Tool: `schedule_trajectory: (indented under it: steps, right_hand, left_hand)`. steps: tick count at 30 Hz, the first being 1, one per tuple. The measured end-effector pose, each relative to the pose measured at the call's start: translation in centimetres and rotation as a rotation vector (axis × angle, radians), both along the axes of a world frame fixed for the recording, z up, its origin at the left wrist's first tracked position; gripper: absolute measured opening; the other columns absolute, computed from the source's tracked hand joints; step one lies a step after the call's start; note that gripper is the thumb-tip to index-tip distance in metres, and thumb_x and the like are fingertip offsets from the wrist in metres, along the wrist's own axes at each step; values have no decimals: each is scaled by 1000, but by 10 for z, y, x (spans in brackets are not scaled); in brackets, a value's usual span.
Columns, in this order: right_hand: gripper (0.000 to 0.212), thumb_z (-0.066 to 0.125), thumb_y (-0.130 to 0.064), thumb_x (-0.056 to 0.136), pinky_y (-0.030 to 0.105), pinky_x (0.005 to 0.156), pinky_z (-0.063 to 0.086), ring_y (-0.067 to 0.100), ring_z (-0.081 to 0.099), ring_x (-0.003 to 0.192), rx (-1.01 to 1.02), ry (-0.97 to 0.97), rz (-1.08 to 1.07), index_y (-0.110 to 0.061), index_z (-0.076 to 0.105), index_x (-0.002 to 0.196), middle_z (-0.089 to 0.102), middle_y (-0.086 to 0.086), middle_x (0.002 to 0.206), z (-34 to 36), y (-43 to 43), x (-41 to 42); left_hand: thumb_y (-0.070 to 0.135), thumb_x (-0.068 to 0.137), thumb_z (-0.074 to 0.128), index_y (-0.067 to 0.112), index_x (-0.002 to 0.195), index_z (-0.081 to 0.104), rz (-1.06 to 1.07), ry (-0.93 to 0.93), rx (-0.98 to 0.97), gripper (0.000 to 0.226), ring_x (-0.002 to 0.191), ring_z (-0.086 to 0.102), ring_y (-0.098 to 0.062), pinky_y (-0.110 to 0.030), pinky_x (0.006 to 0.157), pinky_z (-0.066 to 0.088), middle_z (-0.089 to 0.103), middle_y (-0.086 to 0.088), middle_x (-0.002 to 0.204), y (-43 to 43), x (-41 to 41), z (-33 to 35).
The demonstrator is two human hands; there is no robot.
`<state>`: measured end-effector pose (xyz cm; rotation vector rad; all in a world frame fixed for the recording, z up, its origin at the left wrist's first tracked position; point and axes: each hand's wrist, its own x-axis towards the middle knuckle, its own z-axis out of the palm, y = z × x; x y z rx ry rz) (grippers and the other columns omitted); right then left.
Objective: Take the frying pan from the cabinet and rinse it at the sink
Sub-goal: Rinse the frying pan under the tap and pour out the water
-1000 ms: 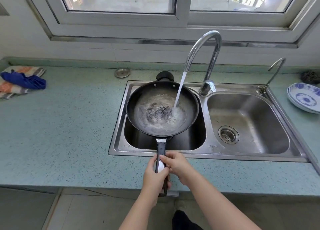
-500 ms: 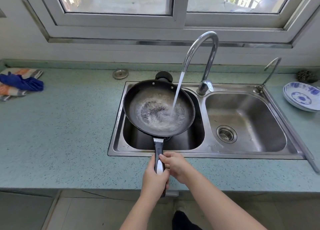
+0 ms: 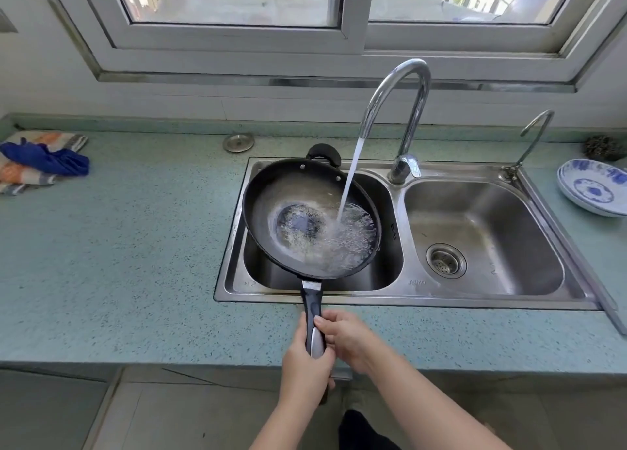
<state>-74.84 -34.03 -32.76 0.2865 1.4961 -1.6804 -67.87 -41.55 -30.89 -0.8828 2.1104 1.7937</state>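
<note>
A black frying pan hangs over the left basin of the steel double sink, tilted down to the right. Water from the tall chrome faucet streams into its right side and pools there, foaming. The pan's long black and silver handle reaches back over the counter edge. My left hand grips the handle's end from the left. My right hand holds the handle from the right, fingers curled round it.
The speckled green counter surrounds the sink. A blue cloth on a striped towel lies far left. A metal drain lid sits behind the sink. A blue and white plate and a scourer are at the right, beside a small second tap.
The pan has tipped from level to down on its right side, and the water has run to that side, baring the left of the pan floor. Both hands stay on the handle.
</note>
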Motion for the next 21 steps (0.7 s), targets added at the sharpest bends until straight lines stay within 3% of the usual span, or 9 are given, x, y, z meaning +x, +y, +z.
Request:
schedule_trajectory:
  steps: [7, 10, 12, 15, 18, 21]
  right_hand:
    - [5, 51, -6, 91, 19, 47, 47, 15, 60, 59, 27, 0, -48, -7, 54, 95, 63, 7, 74, 6, 10, 1]
    - [3, 51, -6, 91, 20, 44, 47, 17, 61, 58, -7, -20, -62, -6, 55, 92, 64, 10, 73, 7, 9, 2]
    - [5, 51, -8, 92, 23, 45, 49, 18, 62, 58, -53, -41, -79, -5, 56, 92, 65, 11, 73, 8, 8, 2]
    - [13, 48, -11, 95, 28, 50, 51, 20, 63, 60, -122, -77, -116, -5, 57, 90, 65, 11, 73, 7, 6, 2]
    - [16, 45, -9, 95, 33, 58, 48, 21, 63, 60, -155, -94, -125, -6, 58, 86, 66, 10, 68, 7, 5, 0]
    - [17, 46, -7, 95, 28, 56, 51, 19, 63, 58, -104, -73, -110, -5, 58, 83, 64, 12, 68, 6, 4, -1]
  left_hand:
    - [-6, 80, 58, 26, 130, 52, 99, 21, 166, 59, 29, 44, -14, -22, 35, 41, 60, 4, 48, 6, -1, -1]
    - [-4, 83, 57, 36, 123, 50, 118, 18, 241, 57, 31, 44, -14, -21, 37, 38, 53, 0, 42, 5, 1, 3]
    - [-2, 84, 56, 46, 107, 52, 128, 5, 280, 54, 33, 43, -15, -21, 39, 36, 51, -1, 42, 2, 2, 5]
    - [-2, 84, 56, 47, 94, 57, 135, -5, 340, 50, 34, 42, -15, -19, 37, 35, 50, -1, 43, -2, 3, 9]
    - [0, 87, 55, 46, 92, 57, 119, -2, 369, 46, 36, 43, -16, -21, 38, 38, 50, -3, 45, -3, 4, 12]
    - [3, 88, 55, 48, 92, 52, 82, -18, 314, 46, 37, 49, -16, -22, 39, 42, 52, -5, 49, -2, 4, 13]
